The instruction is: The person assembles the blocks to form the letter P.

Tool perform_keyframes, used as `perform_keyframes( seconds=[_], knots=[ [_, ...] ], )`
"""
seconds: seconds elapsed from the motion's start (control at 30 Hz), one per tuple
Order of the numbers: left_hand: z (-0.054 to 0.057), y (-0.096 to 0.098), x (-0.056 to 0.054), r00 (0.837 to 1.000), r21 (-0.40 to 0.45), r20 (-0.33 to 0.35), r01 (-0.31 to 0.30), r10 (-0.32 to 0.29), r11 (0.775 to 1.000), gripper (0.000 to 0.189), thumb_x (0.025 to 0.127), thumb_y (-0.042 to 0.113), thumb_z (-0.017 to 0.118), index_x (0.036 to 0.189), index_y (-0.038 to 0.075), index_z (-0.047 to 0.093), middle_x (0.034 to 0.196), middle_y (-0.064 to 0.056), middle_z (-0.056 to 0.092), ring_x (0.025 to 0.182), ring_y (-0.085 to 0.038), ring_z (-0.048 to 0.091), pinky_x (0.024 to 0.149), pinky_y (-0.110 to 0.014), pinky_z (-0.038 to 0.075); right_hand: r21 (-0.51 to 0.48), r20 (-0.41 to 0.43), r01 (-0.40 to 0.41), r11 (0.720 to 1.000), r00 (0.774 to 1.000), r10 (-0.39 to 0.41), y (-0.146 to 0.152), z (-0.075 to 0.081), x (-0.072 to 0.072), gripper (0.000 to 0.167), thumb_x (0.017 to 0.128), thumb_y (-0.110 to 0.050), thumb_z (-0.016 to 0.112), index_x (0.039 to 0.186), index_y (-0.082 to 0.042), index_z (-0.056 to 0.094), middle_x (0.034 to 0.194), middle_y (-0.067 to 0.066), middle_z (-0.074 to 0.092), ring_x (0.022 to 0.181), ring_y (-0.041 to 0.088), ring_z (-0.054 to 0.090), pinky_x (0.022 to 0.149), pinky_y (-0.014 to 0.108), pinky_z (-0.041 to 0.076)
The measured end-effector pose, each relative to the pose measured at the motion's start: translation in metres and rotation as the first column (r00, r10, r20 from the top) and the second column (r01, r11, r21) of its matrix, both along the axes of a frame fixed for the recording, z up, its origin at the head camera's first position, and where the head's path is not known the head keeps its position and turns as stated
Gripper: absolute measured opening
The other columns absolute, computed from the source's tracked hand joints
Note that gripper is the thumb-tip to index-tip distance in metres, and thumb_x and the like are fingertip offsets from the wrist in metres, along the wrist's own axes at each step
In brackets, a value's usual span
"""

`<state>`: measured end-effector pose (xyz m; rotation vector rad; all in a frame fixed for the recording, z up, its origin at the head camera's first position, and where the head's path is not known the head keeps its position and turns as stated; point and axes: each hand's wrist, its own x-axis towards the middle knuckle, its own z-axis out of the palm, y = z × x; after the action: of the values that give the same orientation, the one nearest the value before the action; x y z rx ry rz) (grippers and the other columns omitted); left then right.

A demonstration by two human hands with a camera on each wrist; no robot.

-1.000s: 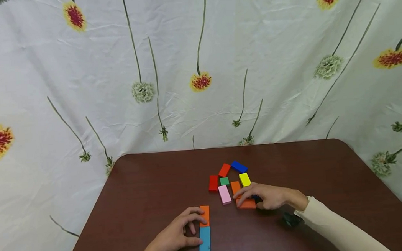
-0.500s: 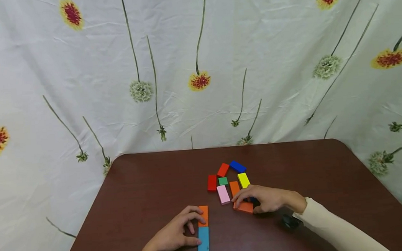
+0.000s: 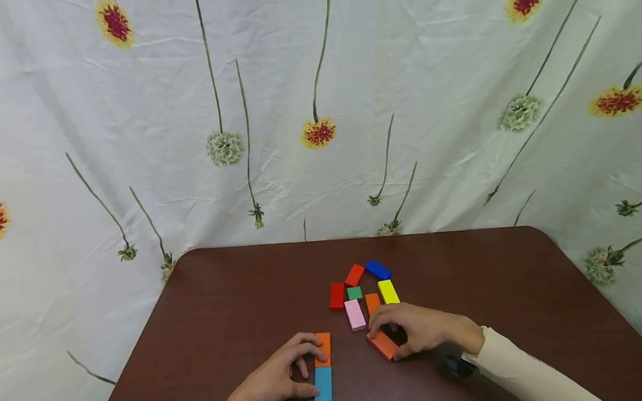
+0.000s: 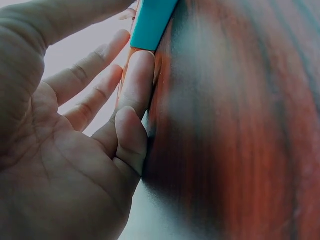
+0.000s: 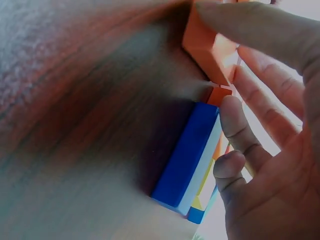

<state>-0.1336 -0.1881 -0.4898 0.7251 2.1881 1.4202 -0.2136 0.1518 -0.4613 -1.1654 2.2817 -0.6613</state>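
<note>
My right hand (image 3: 422, 326) pinches an orange block (image 3: 383, 346) between thumb and fingertips, low over the table. In the right wrist view that orange block (image 5: 205, 45) shows under the thumb, and a blue block (image 5: 187, 155) lies beneath the other fingers. The head view has this blue block mostly hidden behind the hand. My left hand (image 3: 279, 372) rests beside a straight row. Its fingertips touch another orange block (image 3: 323, 350), and the thumb lies at the left edge of the light blue piece (image 3: 323, 396) adjoining it. The left wrist view shows the light blue piece (image 4: 152, 22) close up.
Beyond the right hand lie a pink block (image 3: 355, 315), a green block (image 3: 354, 293), a yellow block (image 3: 388, 291), a further orange block (image 3: 372, 303), two red blocks (image 3: 336, 295) and a blue block (image 3: 378, 269). A flowered cloth (image 3: 271, 105) hangs behind the brown table (image 3: 238, 291).
My right hand has drawn the orange block nearer and slightly left, turning it askew and away from the other orange block. The left hand stays at the row.
</note>
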Motion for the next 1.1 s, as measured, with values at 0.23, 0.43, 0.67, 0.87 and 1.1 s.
perform_keyframes(
  seconds=[0.23,0.43,0.67,0.87,1.1],
  knots=[
    [0.0,-0.001,0.002,1.0,0.01,0.007,-0.003,0.003,1.0,0.035,0.086,0.017,0.08,0.118,0.015,0.064,0.144,-0.011,0.041,0.084,-0.013,0.054,0.072,-0.024,0.047,-0.018,-0.02,-0.01,1.0,1.0,0.01,0.0,0.0,0.001,0.041,0.085,-0.024,0.08,0.123,-0.027,0.065,0.133,-0.009,0.056,0.109,0.007,0.052,0.092,0.025,0.048],
    [0.0,-0.001,0.002,1.0,0.011,0.014,-0.01,0.01,1.0,0.035,0.086,0.017,0.08,0.118,0.015,0.064,0.145,-0.011,0.041,0.084,-0.013,0.053,0.071,-0.024,0.046,-0.054,-0.041,-0.005,0.999,0.999,0.003,-0.003,0.003,-0.001,0.04,0.085,-0.033,0.081,0.12,-0.028,0.064,0.123,-0.012,0.059,0.095,0.007,0.054,0.081,0.022,0.049],
    [0.001,-0.001,0.002,1.0,0.023,0.02,-0.007,0.007,1.0,0.035,0.087,0.017,0.079,0.119,0.013,0.064,0.146,-0.012,0.04,0.085,-0.014,0.053,0.07,-0.023,0.046,-0.126,-0.122,0.03,0.992,0.992,-0.046,-0.019,0.007,-0.003,0.043,0.085,-0.044,0.079,0.121,-0.025,0.064,0.115,-0.01,0.061,0.092,0.01,0.055,0.08,0.022,0.048],
    [0.003,-0.001,0.003,1.0,0.016,0.016,-0.002,0.002,1.0,0.035,0.088,0.017,0.078,0.119,0.014,0.064,0.145,-0.012,0.04,0.085,-0.015,0.054,0.07,-0.023,0.046,-0.199,-0.189,0.107,0.974,0.971,-0.145,-0.041,0.005,-0.007,0.045,0.083,-0.044,0.081,0.118,-0.02,0.067,0.112,-0.007,0.066,0.094,0.012,0.059,0.084,0.026,0.051],
    [0.002,-0.001,0.003,1.0,0.022,-0.004,-0.001,0.001,1.0,0.035,0.087,0.017,0.079,0.119,0.014,0.064,0.145,-0.011,0.041,0.086,-0.015,0.055,0.072,-0.023,0.046,-0.267,-0.181,0.144,0.953,0.964,-0.196,-0.064,0.0,-0.009,0.046,0.079,-0.038,0.086,0.115,-0.012,0.071,0.094,-0.001,0.069,0.07,0.011,0.052,0.062,0.019,0.042]
  ],
)
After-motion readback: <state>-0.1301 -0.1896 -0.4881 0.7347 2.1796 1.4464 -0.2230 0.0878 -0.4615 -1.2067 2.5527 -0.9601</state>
